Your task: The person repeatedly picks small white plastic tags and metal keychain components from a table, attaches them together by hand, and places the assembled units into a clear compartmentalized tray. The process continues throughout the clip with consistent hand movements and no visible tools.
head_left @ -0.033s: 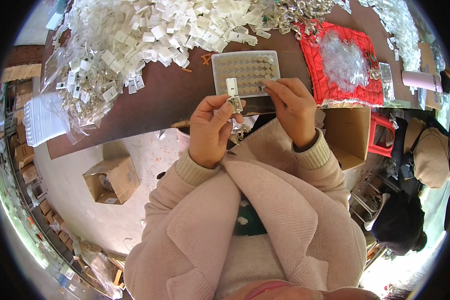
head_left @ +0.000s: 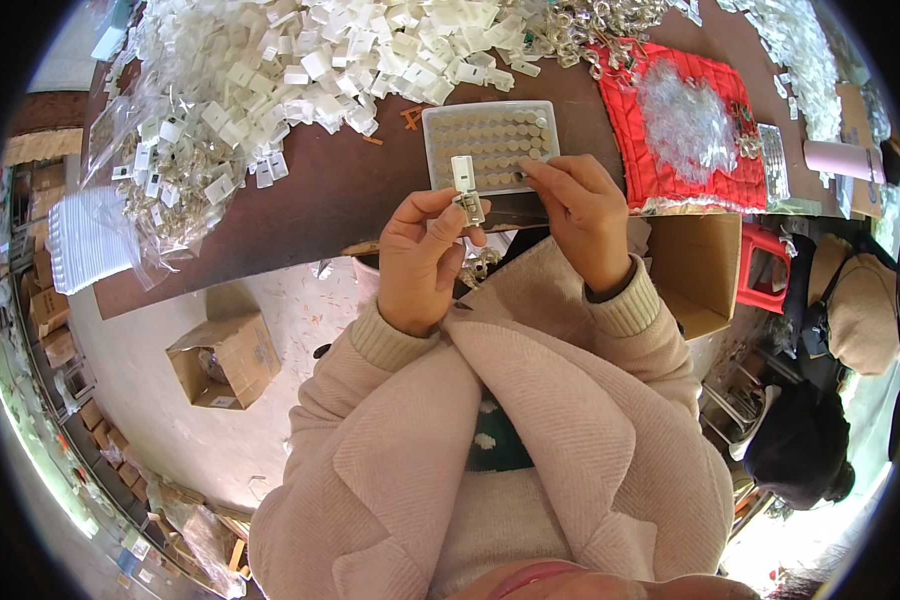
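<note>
My left hand [head_left: 426, 250] is closed, pinching a small white plastic case [head_left: 466, 190] between thumb and fingers. The case is upright with its lid flipped up, and metal parts show in its lower half. To its right, my right hand [head_left: 582, 215] has thumb and forefinger pressed together on a small dark round disc [head_left: 520, 176] that looks like a button cell. This disc is over the near right part of a shallow translucent tray [head_left: 431, 111]. Rows of similar round button cells [head_left: 485, 140] fill much of the tray.
A big heap of white plastic cases [head_left: 350, 55] covers the table's far left. Stacked white trays [head_left: 92, 238] sit at the left edge. A red cloth [head_left: 625, 100] with clear plastic pieces [head_left: 685, 110] lies right. Below are cardboard boxes [head_left: 685, 275] and a red stool [head_left: 765, 268].
My right hand has shifted very slightly left, with the disc still at its fingertips. My left hand and the white case look the same.
</note>
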A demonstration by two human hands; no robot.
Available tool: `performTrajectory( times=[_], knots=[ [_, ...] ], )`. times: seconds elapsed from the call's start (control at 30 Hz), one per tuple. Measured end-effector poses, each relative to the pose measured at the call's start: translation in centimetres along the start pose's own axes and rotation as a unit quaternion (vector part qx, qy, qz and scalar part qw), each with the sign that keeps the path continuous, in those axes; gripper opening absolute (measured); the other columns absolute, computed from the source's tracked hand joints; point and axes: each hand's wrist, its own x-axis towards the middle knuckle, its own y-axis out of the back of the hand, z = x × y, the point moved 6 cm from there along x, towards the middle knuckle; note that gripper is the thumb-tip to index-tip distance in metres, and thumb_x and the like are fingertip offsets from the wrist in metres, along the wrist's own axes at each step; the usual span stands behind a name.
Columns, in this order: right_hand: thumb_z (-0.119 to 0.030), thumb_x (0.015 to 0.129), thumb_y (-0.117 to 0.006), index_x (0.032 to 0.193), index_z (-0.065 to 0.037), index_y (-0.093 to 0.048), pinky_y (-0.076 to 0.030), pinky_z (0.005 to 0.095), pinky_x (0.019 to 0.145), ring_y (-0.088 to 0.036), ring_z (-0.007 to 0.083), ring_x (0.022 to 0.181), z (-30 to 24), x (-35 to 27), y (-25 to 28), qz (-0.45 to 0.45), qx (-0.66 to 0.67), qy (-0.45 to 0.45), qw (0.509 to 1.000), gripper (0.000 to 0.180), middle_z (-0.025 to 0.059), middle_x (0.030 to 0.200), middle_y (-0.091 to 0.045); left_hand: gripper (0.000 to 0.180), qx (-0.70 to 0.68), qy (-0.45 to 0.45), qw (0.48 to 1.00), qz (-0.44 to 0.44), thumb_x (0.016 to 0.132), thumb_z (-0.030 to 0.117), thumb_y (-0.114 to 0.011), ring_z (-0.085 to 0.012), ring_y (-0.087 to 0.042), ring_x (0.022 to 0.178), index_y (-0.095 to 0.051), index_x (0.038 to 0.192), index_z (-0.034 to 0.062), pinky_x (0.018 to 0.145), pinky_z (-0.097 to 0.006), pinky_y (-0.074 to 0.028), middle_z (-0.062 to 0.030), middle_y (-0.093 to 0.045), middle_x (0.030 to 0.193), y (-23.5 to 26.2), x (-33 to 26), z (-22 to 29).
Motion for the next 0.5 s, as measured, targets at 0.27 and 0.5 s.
performTrajectory(
  times=[0.27,0.5],
  knots=[
    [0.001,0.075,-0.071,0.099,-0.007,-0.070,-0.051,0.0378,0.068,-0.063,0.0250,0.076,-1.2,0.8,-0.5,-0.047,-0.067,0.080,0.993,0.025,0.0050,0.088,-0.067,0.019,0.000,0.014,1.000,-0.004,0.098,0.009,-0.063,-0.0136,-0.067,0.080,-0.059,0.115,0.0021,0.043,-0.015,-0.034,-0.0186,-0.070,0.111,0.0,0.0,-0.2],
    [-0.001,0.072,-0.072,0.097,-0.005,-0.066,-0.052,0.0376,0.066,-0.064,0.0264,0.073,-5.1,0.8,0.0,0.018,0.026,0.115,0.993,0.026,0.0074,0.090,-0.068,0.017,-0.004,0.000,1.000,-0.017,0.097,0.007,-0.064,-0.0153,-0.067,0.079,-0.060,0.113,0.0016,0.043,-0.016,-0.035,-0.0127,-0.067,0.101,-0.5,-0.1,-0.3]
  ],
)
